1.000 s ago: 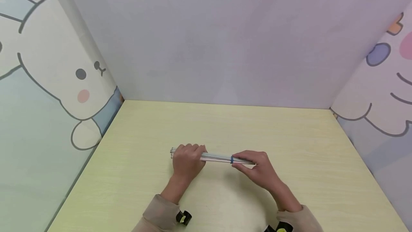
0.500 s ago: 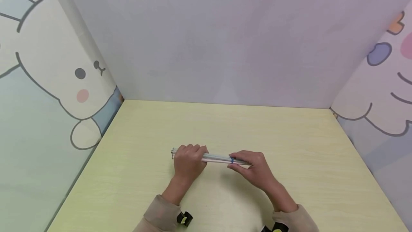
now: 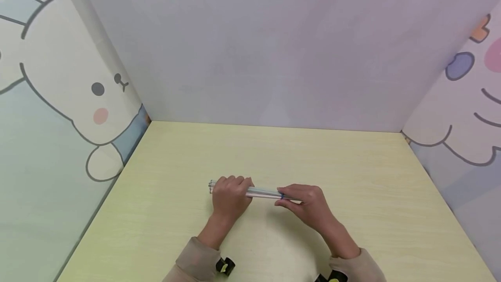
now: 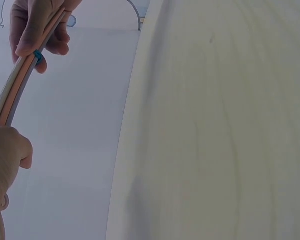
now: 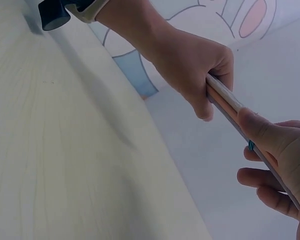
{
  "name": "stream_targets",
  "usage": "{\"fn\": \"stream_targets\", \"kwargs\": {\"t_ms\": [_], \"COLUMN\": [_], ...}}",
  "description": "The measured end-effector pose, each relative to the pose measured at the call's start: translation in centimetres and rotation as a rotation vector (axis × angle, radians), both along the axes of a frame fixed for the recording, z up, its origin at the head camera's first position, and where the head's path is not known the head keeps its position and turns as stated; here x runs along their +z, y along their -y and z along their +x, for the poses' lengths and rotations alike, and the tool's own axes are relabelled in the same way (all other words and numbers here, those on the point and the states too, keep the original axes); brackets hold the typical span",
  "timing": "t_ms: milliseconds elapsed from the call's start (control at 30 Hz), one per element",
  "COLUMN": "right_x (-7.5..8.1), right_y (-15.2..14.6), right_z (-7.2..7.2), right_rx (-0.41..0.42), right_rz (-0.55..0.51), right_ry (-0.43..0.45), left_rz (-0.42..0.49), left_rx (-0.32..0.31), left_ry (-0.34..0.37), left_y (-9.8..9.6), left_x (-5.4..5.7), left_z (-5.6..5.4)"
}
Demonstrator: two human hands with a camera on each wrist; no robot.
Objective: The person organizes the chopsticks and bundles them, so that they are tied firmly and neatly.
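Observation:
A bundle of slim pastel chopsticks (image 3: 263, 193) lies level between both hands, above the table. My left hand (image 3: 231, 198) grips it round its thicker end, whose tips poke out on the left. Toward the thinner end, my right hand (image 3: 311, 206) pinches the bundle between thumb and fingers, at a blue elastic band (image 3: 282, 196) wound round it. The left wrist view shows the band (image 4: 38, 56) beside the right fingertips. White, orange-pink and greyish chopsticks (image 5: 224, 100) show in the right wrist view. The right hand partly hides the thin ends.
Underneath is a pale wood-grain table (image 3: 176, 156). A plain light wall (image 3: 274, 55) stands behind it, with cartoon-printed panels (image 3: 58, 99) at the sides. Black wrist devices (image 3: 225, 266) sit by both sleeves.
My right hand has slid a little to the left along the bundle, so its fingers now partly cover the blue band. The left hand and the chopsticks have barely shifted.

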State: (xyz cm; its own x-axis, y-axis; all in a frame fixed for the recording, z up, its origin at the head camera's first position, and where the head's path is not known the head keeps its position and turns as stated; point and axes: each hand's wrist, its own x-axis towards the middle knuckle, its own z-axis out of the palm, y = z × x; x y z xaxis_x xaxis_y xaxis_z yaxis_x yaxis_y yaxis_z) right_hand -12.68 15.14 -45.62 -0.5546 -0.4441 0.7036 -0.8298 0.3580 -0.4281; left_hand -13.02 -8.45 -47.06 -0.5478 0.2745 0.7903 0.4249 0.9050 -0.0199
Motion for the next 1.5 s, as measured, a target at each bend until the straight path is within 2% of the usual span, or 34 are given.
{"fn": "stream_targets", "kwargs": {"t_ms": [233, 533, 700, 833, 933, 1500], "right_x": [0.1, 0.8, 1.2, 1.5, 1.5, 1.9], "right_y": [0.3, -0.8, -0.7, -0.3, 0.0, 1.7], "right_z": [0.0, 0.0, 0.1, 0.3, 0.4, 1.8], "right_rx": [-0.042, 0.012, 0.002, -0.016, -0.02, -0.2], "right_rz": [0.033, 0.078, 0.166, 0.19, 0.207, 0.338], "right_ry": [-0.029, 0.099, 0.05, -0.009, -0.02, -0.021], "left_rz": [-0.021, 0.031, 0.018, 0.01, -0.003, -0.026], "left_rx": [-0.005, -0.001, -0.004, 0.004, 0.004, 0.002], "left_ry": [-0.001, -0.039, -0.033, -0.024, -0.003, 0.008], "left_y": [-0.2, 0.4, 0.3, 0.1, -0.1, -1.1], "left_x": [0.0, 0.0, 0.2, 0.4, 0.4, 0.0], "left_z": [-0.1, -0.4, -0.3, -0.1, 0.1, 0.6]}}
